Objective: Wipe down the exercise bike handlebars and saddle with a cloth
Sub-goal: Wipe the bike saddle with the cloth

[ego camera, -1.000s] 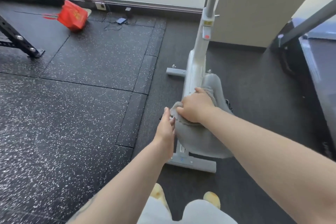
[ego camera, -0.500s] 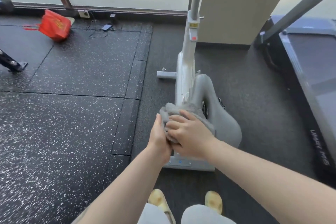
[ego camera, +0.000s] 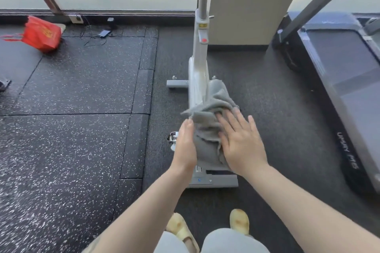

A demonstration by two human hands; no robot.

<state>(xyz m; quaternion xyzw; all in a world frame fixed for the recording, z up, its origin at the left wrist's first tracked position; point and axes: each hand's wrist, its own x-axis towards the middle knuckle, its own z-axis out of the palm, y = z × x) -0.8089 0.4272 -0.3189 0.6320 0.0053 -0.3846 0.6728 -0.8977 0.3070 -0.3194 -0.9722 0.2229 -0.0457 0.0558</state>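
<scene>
- Grey cloth (ego camera: 207, 127) lies draped over the bike (ego camera: 198, 72) saddle (ego camera: 218, 86) at centre frame, hiding most of it.
- Right hand (ego camera: 242, 146) lies flat on the cloth, fingers (ego camera: 223, 121) straight and spread, gripping nothing.
- Left hand (ego camera: 185, 146) rests edge-on against the cloth's left side, fingers straight and together.
- Red bag (ego camera: 42, 34) sits on the floor (ego camera: 72, 129) at upper left; a treadmill (ego camera: 345, 88) at right.

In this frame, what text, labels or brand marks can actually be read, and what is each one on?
"UMAY M5", roughly as it reads: grey lettering on the dark side rail of the grey treadmill.
Gold print on the red paper bag: too blurred to read.
Yellow sticker on the white exercise bike post: too small to read.
Nothing else legible.
</scene>
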